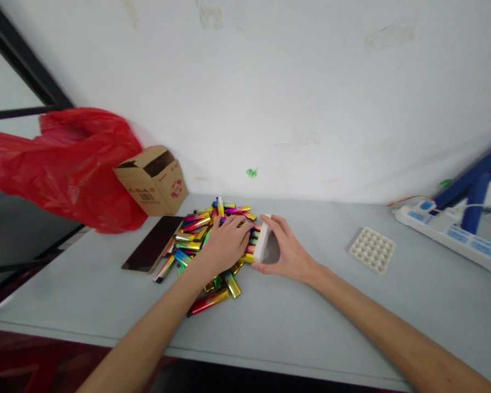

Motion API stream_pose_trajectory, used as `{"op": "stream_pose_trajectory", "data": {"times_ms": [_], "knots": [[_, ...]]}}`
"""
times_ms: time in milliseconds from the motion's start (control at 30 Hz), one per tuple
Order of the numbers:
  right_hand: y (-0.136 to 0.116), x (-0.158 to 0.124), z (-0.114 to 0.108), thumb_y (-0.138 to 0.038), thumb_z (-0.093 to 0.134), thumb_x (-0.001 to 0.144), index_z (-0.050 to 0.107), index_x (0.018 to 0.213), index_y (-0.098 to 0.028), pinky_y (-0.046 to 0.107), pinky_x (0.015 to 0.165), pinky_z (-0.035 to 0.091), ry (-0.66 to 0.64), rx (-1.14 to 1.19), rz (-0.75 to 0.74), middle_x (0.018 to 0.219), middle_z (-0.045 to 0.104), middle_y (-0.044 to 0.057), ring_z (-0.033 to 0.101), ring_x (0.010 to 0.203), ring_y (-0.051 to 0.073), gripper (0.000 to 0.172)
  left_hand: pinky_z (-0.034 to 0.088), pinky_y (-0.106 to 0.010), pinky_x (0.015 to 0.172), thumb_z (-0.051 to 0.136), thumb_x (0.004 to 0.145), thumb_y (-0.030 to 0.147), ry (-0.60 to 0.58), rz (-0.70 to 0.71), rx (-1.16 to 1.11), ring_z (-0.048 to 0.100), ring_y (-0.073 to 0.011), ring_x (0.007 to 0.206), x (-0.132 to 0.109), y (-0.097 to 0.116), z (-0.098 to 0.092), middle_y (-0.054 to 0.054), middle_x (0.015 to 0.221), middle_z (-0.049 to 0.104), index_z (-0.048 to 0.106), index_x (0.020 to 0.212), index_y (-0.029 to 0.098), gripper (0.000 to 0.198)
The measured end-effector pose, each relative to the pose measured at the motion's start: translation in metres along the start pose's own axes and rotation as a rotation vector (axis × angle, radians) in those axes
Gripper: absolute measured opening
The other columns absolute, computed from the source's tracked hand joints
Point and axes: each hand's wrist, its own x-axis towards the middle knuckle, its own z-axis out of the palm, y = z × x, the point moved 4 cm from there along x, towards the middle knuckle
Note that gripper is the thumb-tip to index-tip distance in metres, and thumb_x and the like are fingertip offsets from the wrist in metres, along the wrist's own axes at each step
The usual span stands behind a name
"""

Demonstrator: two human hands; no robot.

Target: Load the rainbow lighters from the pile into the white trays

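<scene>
Shiny metallic lighters (192,245) in red, gold, green, blue and purple lie heaped at the middle of the table. A white holder tray (262,243) stands on its edge at the right side of the heap, with several lighters poking out of its left face. My right hand (288,251) is closed around the tray, thumb below and fingers at the top. Over the heap, my left hand (227,243) has its fingers curled onto a lighter (247,226) at the tray's left face. The palm hides part of the heap and the fingertips show only partly.
A second white tray (372,250) with rows of round hollows lies flat on the right. Behind it runs a white power strip (454,234). A dark phone (153,244) lies left of the heap, by an open cardboard box (157,185) and a red plastic bag (85,169).
</scene>
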Motion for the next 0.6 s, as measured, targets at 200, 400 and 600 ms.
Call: {"op": "stream_pose_trajectory", "data": {"times_ms": [200,400,600], "knots": [[-0.001,0.000,0.002,-0.048,0.090,0.070,0.026,0.159,-0.023,0.051,0.125,0.034,0.003,-0.006,-0.020,0.155,0.033,0.018,0.034,0.149,0.034,0.112,0.031,-0.058,0.118,0.050,0.097,0.020,-0.049,0.024,-0.052,0.055,-0.0305,0.135,0.004,0.017,0.002,-0.013,0.142,0.064,0.058,0.135,0.024,0.040],[0.001,0.000,0.003,-0.044,0.091,0.068,0.030,0.156,-0.022,0.052,0.123,0.036,0.024,0.001,-0.030,0.154,0.036,0.019,0.035,0.149,0.034,0.110,0.025,-0.062,0.122,0.065,0.082,0.021,-0.116,0.050,0.010,0.046,-0.0356,0.142,0.005,0.025,0.012,-0.018,0.148,0.059,0.051,0.143,0.016,0.063],[0.001,-0.003,-0.005,-0.043,0.090,0.068,0.031,0.154,-0.022,0.051,0.122,0.039,0.015,-0.007,-0.003,0.151,0.037,0.018,0.039,0.145,0.034,0.107,0.033,-0.056,0.118,0.053,0.096,0.022,-0.035,0.055,0.101,0.057,-0.0323,0.131,0.004,0.022,0.012,-0.014,0.134,0.068,0.063,0.129,0.019,0.035]]}}
